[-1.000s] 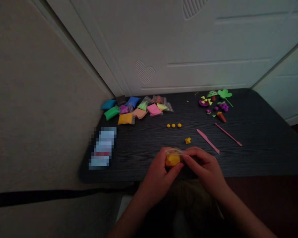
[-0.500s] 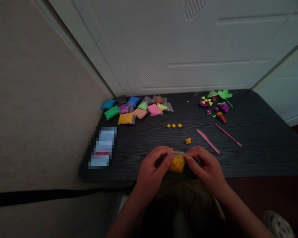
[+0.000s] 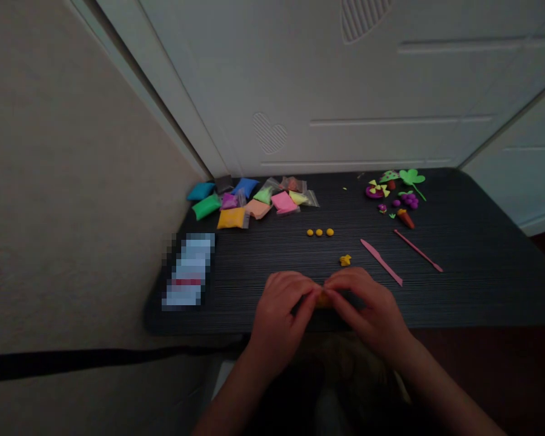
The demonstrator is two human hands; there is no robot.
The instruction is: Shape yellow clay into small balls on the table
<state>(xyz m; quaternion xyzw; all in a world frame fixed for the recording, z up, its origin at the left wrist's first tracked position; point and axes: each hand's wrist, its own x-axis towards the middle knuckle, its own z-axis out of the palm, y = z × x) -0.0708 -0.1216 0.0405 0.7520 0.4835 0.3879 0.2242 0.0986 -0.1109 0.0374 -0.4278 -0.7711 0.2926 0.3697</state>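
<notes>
By the near edge of the dark, streaked tabletop (image 3: 472, 290), the left hand (image 3: 279, 307) and right hand (image 3: 369, 303) pinch a small, mostly hidden yellow clay packet (image 3: 323, 300), each grip closed thumb to fingertips. Beyond it lie a crumpled yellow clay lump (image 3: 345, 260) and, nearer the far edge, three rounded yellow clay balls (image 3: 319, 232).

From my remote seat I'm holding the left hand (image 3: 279, 309) and right hand (image 3: 372, 303) close together, backs facing up, fingertips (image 3: 316, 288) almost meeting between them. On each of the 2, I'm bending the fingers forward and pressing the thumb toward them in a pinch. My 2 bare forearms (image 3: 243, 384) are slanting inward from the lower edge.
</notes>
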